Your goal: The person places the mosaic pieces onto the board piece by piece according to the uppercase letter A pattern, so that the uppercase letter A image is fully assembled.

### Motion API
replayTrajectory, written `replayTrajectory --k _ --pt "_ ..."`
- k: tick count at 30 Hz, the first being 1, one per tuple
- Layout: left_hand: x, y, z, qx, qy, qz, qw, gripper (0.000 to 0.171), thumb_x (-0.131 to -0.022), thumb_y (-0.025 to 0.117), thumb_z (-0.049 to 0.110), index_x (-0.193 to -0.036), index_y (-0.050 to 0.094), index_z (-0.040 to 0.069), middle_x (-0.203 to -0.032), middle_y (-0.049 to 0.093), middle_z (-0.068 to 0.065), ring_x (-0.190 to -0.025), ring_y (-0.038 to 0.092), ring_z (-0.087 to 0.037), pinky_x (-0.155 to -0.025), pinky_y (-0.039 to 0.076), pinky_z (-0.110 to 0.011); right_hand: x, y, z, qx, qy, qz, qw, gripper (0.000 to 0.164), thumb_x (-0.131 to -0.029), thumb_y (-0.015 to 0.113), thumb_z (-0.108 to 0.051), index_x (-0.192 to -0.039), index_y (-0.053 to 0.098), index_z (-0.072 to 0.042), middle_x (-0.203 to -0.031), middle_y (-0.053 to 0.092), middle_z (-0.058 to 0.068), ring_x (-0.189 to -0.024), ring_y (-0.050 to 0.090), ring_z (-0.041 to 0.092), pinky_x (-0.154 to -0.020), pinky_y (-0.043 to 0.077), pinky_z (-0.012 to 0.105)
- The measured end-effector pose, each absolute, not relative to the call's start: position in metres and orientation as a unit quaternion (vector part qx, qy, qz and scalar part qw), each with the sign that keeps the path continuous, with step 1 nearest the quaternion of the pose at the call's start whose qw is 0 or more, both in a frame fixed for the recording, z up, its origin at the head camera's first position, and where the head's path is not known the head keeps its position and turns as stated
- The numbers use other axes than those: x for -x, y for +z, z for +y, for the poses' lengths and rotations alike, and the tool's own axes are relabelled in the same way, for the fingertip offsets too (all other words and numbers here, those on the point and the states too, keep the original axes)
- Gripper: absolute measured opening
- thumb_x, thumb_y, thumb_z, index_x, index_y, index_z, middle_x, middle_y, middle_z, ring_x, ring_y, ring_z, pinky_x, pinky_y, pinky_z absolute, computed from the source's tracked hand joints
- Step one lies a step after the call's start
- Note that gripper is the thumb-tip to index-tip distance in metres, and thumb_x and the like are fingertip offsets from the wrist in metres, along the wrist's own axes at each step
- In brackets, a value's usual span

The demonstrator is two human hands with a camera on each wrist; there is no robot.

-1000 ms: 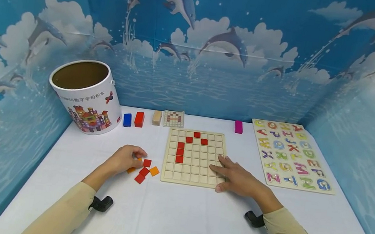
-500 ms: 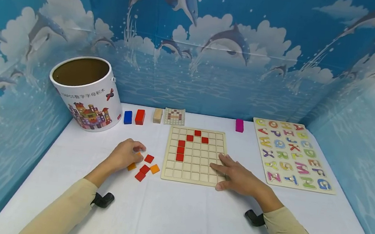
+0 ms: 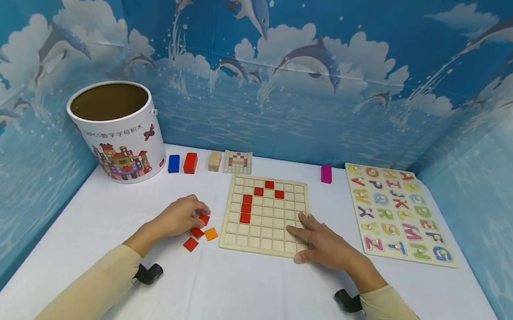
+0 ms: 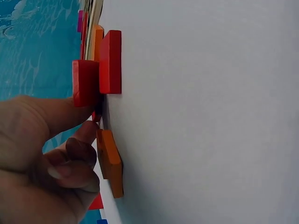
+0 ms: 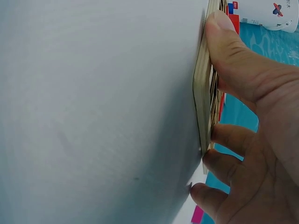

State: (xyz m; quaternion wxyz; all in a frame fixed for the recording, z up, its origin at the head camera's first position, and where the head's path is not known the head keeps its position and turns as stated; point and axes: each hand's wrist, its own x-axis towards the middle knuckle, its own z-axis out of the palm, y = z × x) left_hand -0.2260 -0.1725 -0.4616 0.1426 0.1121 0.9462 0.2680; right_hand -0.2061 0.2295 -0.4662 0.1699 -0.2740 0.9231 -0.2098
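My left hand point(image 3: 182, 216) is among loose square tiles left of a gridded wooden board point(image 3: 260, 229). Its thumb and index finger pinch a red tile point(image 3: 204, 219). A second red tile point(image 3: 197, 233) lies partly hidden beside the thumb; another red tile point(image 3: 190, 244) and an orange tile point(image 3: 211, 234) lie close by. In the left wrist view, orange tiles point(image 4: 111, 161) sit below the curled fingers. On the board, several red tiles point(image 3: 246, 208) form part of an arch. My right hand point(image 3: 325, 243) rests with spread fingers on the board's right side, its thumb at the near edge.
Along the back stand a white bucket point(image 3: 118, 139), a blue block point(image 3: 173, 164), a red block point(image 3: 190, 163), a plain wooden block point(image 3: 214, 161) and a magenta block point(image 3: 326, 174). A small pattern card point(image 3: 238, 162) lies behind the board; an alphabet board point(image 3: 397, 215) is at right.
My left hand has moved right, from the orange tiles to the red tile, and now covers the orange ones at the left. My right hand stays on the board.
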Motion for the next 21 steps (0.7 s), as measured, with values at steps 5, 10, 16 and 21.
replayTrajectory --k 5,10,16,21 --pt "0.2266 -0.4625 -0.1737 -0.102 0.28 0.944 0.138 0.015 -0.09 0.078 0.012 -0.104 0.073 0.017 -0.102 0.059 -0.003 -0.091 0.054 -0.019 -0.081 0.054 -0.032 0.2062 -0.4676 0.2296 0.275 -0.205 0.924 0.169 0.079 -0.086 0.075 -0.05 -0.153 0.048 -0.018 -0.168 0.019 0.02 -0.154 0.01 0.044 -0.119 0.015 0.065" --pt "0.2268 -0.4631 -0.1749 -0.107 0.302 0.939 0.123 0.009 -0.093 0.076 0.013 -0.094 0.069 0.018 -0.088 0.063 0.0 -0.084 0.056 -0.019 -0.075 0.052 -0.031 0.2067 -0.4674 0.2303 0.274 -0.204 0.924 0.17 0.08 -0.086 0.074 -0.051 -0.153 0.048 -0.019 -0.168 0.019 0.019 -0.155 0.01 0.044 -0.119 0.015 0.065" --pt "0.2293 -0.4634 -0.1744 -0.079 0.349 0.927 0.113 0.013 -0.098 0.069 0.018 -0.11 0.069 0.018 -0.084 0.06 -0.003 -0.066 0.055 -0.02 -0.059 0.048 -0.029 0.2068 -0.4674 0.2298 0.27 -0.204 0.925 0.171 0.08 -0.086 0.075 -0.05 -0.153 0.048 -0.018 -0.168 0.019 0.019 -0.155 0.01 0.044 -0.119 0.015 0.065" --pt "0.2337 -0.4607 -0.1662 -0.045 0.418 0.901 0.111 0.021 -0.099 0.067 0.023 -0.119 0.071 0.018 -0.088 0.061 -0.007 -0.068 0.055 -0.023 -0.059 0.046 -0.028 0.2062 -0.4678 0.2293 0.265 -0.207 0.926 0.173 0.08 -0.085 0.074 -0.052 -0.153 0.048 -0.019 -0.168 0.02 0.019 -0.155 0.01 0.044 -0.119 0.015 0.065"
